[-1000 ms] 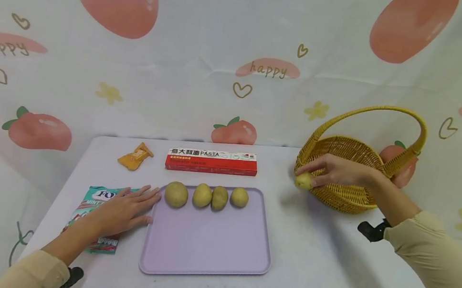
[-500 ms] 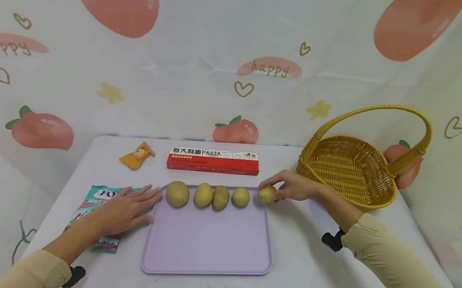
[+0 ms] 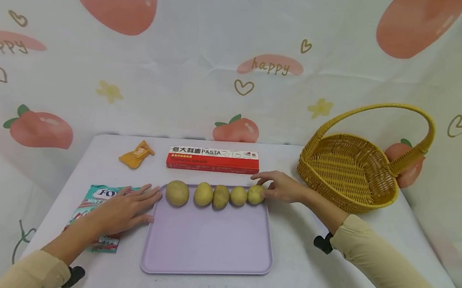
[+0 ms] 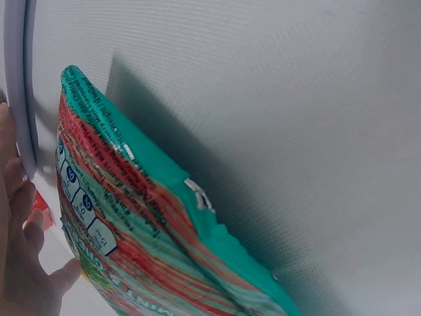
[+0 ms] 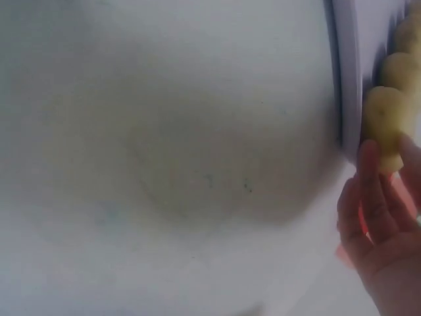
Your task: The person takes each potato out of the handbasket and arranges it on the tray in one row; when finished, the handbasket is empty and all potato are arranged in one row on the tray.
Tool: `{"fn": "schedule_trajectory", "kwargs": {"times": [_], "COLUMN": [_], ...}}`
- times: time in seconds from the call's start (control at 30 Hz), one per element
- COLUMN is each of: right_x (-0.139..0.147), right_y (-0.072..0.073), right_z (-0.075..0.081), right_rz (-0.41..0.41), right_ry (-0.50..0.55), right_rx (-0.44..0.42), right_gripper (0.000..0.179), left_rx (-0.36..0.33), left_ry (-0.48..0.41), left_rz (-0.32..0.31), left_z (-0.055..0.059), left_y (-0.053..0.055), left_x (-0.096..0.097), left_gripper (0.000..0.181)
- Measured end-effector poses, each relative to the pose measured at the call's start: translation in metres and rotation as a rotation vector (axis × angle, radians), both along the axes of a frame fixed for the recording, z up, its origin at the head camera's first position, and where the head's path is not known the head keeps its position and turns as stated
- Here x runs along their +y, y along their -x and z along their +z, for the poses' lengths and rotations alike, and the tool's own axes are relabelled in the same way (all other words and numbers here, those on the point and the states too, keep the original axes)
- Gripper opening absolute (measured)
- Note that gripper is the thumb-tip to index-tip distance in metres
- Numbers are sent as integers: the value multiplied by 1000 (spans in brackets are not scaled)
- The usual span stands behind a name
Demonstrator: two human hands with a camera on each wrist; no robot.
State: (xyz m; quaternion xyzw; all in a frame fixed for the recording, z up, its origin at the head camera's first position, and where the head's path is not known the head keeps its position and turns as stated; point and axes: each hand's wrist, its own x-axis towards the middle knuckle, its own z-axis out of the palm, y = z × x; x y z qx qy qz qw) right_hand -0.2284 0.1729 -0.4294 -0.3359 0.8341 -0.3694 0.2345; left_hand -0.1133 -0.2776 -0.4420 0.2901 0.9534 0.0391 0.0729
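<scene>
Several potatoes stand in a row along the far edge of a lilac tray point(image 3: 208, 237). At the row's right end is a yellowish potato point(image 3: 256, 194), also seen in the right wrist view. Beside it is my right hand point(image 3: 284, 187), its fingers spread apart; the thumb side is against or very near that potato. A larger potato point(image 3: 177, 193) sits at the left end. My left hand point(image 3: 129, 211) lies flat with straight fingers, fingertips at the tray's left edge. Under its forearm is a green and red candy bag point(image 4: 145, 217), partly hidden in the head view.
Behind the tray lies a red and white pasta box point(image 3: 213, 160). An orange snack packet point(image 3: 137, 154) is at the back left. A yellow wicker basket point(image 3: 349, 170) with a tall handle stands at the back right, near the patterned backdrop.
My right hand has moved left from the basket to the tray's far right corner with a potato. That potato now sits at the row's end, the fingers loosened. The left hand has stayed put.
</scene>
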Motion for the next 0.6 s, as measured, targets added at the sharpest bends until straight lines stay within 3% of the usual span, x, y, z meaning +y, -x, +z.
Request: {"fn": "schedule_trajectory", "kwargs": {"times": [0.23,0.6], "right_x": [8,81], "right_y": [-5,-13], "right_z": [11,66], "right_rz": [-28,-151], "right_ry": [-61,-73], "right_rx": [24,113], "right_gripper": [46,41], "left_rx": [-2,-10], "left_ry": [-5,-22], "left_rz": [-7,36], "left_z": [2,2], "left_y": [2,4], "left_x": [1,-5], "left_gripper": [68,67]}}
